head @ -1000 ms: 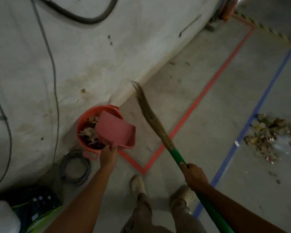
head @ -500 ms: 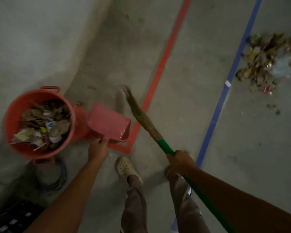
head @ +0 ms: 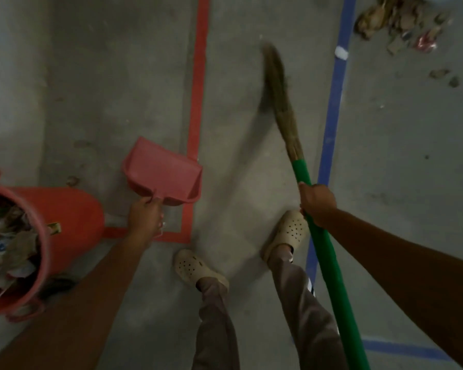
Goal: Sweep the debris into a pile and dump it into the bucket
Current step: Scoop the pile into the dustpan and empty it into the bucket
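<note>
My left hand (head: 145,217) grips the handle of a pink dustpan (head: 162,172), held empty above the floor just right of the red bucket (head: 64,222). The bucket stands at the left edge, filled with leaves and paper scraps. My right hand (head: 317,201) holds the green handle of a broom (head: 329,263); its straw head (head: 280,89) points away from me, blurred. A pile of dry leaves and litter (head: 401,20) lies at the top right, beyond the blue line.
Red floor tape (head: 198,84) forms a corner by the dustpan; blue floor tape (head: 334,102) runs past the broom. Two small scraps (head: 444,76) lie below the pile. My feet in beige clogs (head: 195,268) stand between the tapes. A grey wall base is at the left.
The view has turned right, away from the wall; the bucket slid to the left edge. The dustpan came off the bucket rim and moved right. The broom swung toward the pile.
</note>
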`<action>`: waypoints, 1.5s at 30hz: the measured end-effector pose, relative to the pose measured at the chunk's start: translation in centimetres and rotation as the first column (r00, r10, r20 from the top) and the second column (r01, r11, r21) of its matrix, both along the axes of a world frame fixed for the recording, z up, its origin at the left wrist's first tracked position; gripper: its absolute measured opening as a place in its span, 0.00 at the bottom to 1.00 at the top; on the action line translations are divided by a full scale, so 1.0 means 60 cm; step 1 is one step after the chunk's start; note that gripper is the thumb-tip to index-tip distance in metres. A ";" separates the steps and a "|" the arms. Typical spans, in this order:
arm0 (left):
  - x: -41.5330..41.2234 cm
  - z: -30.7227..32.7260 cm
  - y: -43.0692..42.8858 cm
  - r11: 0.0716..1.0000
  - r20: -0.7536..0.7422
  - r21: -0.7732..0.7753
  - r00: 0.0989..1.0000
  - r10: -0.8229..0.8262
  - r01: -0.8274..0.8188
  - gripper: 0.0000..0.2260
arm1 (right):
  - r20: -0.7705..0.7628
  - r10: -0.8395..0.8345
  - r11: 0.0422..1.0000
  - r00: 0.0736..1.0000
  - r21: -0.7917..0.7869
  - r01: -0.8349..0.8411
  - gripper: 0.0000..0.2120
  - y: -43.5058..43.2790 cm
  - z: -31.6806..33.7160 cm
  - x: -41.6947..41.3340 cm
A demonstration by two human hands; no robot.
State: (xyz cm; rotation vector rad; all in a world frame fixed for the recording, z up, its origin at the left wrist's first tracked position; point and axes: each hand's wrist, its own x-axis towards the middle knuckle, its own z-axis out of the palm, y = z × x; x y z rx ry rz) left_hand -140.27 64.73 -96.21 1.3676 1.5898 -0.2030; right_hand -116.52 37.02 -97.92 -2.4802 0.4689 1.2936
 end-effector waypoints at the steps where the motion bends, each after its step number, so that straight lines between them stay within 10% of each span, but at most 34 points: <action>1: 0.026 0.008 0.001 1.000 0.004 0.012 1.000 -0.013 0.013 0.17 | 0.027 -0.035 0.999 0.999 0.016 0.035 0.22 -0.011 0.013 0.017; 15: 0.394 0.087 -0.055 0.975 0.095 0.121 0.975 -0.201 0.189 0.15 | -0.016 0.116 0.986 0.993 0.125 -0.113 0.18 -0.119 0.103 0.211; 25: 0.683 0.004 -0.077 0.937 0.156 0.039 0.924 -0.350 0.349 0.14 | -0.090 -0.185 0.982 0.979 -0.058 0.180 0.15 -0.208 0.030 0.448; 34: 0.996 -0.047 -0.026 0.877 0.237 -0.081 0.863 -0.446 0.474 0.15 | 0.171 -0.507 0.853 0.845 -0.045 0.520 0.18 -0.159 0.011 0.710; 45: 1.276 0.000 -0.038 0.775 0.170 0.023 0.762 -0.625 0.631 0.21 | 0.278 -0.451 0.889 0.848 0.049 0.456 0.18 -0.209 0.110 0.859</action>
